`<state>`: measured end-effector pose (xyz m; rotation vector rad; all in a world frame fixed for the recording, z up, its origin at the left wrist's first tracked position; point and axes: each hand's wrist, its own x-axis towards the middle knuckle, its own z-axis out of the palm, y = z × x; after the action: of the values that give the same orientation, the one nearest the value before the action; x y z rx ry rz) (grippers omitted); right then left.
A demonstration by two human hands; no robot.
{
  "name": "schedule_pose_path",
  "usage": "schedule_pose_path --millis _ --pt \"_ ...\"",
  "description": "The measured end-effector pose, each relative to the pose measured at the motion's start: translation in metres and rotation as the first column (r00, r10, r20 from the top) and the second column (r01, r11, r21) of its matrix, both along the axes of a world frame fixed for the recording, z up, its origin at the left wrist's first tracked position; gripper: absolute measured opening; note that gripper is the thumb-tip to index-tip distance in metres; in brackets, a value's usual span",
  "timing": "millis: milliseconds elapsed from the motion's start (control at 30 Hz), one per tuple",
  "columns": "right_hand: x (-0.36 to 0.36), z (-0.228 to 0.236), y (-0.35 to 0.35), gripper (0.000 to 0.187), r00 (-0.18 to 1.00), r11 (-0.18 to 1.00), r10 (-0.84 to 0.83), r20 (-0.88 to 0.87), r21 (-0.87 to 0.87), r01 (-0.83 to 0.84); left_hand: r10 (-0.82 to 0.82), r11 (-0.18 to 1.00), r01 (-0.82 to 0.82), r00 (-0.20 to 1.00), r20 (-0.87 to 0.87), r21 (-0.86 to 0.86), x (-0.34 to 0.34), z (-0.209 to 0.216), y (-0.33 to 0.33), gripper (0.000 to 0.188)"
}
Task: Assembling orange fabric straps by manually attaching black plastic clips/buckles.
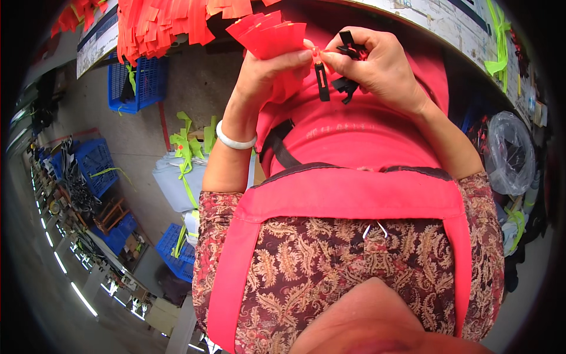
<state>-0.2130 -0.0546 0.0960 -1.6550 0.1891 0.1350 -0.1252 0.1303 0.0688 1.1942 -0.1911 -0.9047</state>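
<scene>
My left hand (263, 72) is closed around a fanned bundle of red fabric strips (268, 36), its thumb pressed along the top. My right hand (386, 71) is closed with several small black pieces (352, 52) bunched in it. They look like plastic or webbing parts, but their exact kind is hard to make out. Between the two hands hangs a narrow black slotted piece (322, 85), right at the end of a red strip. The thumb and forefinger of my right hand pinch beside that spot. Both hands are above my red apron (348, 141).
More red strips (165, 26) drape over the table edge at the upper left. A worktop (436, 23) runs along the upper right, with yellow-green strips (498, 44) on it. Blue crates (137, 85) and grey bundles (174, 183) stand on the left floor. A clear plastic bag (510, 153) is at right.
</scene>
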Motion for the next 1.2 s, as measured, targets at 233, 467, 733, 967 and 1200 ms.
schedule_pose_path --millis 233,467,733,967,1200 --pt "0.002 -0.005 -0.004 0.019 0.995 0.993 0.075 0.060 -0.091 -0.069 -0.038 0.999 0.036 0.998 -0.043 -0.040 -0.001 -0.010 0.002 0.018" --pt "0.005 -0.005 -0.004 0.020 0.999 0.988 -0.036 -0.026 0.150 0.040 0.048 0.998 -0.046 0.998 0.041 -0.047 -0.001 -0.014 -0.003 0.016" --pt "-0.002 -0.014 0.002 0.020 0.993 0.982 -0.114 0.037 0.155 0.107 0.066 0.995 -0.057 0.990 0.121 -0.081 -0.009 -0.011 -0.009 0.019" --pt "-0.003 -0.005 0.003 0.015 0.994 0.996 -0.090 0.057 -0.017 0.091 0.054 0.998 -0.043 0.955 0.293 -0.046 -0.009 -0.016 -0.015 0.022" --pt "0.001 -0.006 -0.003 0.013 0.988 0.998 -0.041 0.148 -0.046 0.048 0.066 0.998 -0.048 0.880 0.471 -0.050 -0.008 -0.016 -0.021 0.026"
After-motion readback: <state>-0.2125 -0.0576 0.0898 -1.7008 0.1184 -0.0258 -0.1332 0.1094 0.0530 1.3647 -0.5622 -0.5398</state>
